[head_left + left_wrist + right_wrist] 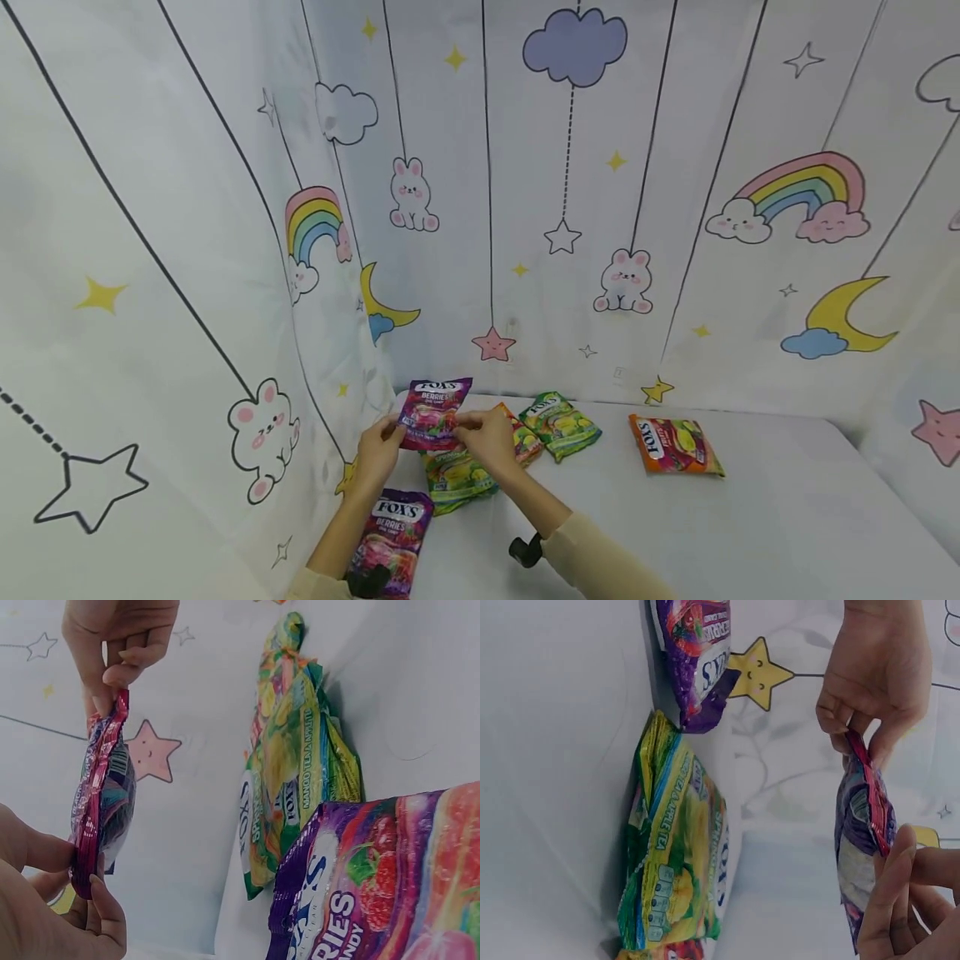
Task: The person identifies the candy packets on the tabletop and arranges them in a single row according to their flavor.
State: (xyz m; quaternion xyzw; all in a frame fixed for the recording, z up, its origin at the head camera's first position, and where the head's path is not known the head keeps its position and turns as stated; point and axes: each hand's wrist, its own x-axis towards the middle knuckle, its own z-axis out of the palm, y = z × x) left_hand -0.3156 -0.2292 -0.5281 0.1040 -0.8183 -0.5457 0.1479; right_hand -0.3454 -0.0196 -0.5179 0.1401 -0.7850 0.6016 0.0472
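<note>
Between both hands a purple candy bag (433,412) marked FOX'S Berries is held up above the table, its printed front toward the head camera. My left hand (378,450) pinches its lower left edge between thumb and fingers. On the opposite edge, my right hand (487,437) pinches the bag's lower right side. The left wrist view shows the held bag (105,795) edge-on, with a hand at each end. Below it lies a green candy bag (457,479), partly hidden by the right hand. A second purple Berries bag (393,533) lies near the left forearm.
Behind the right hand lie an orange bag (525,442), partly covered, and another green bag (561,425). Farther right on the white table (787,517) is an orange fruit candy bag (677,446). Patterned white cloth walls (450,283) stand at the back and left.
</note>
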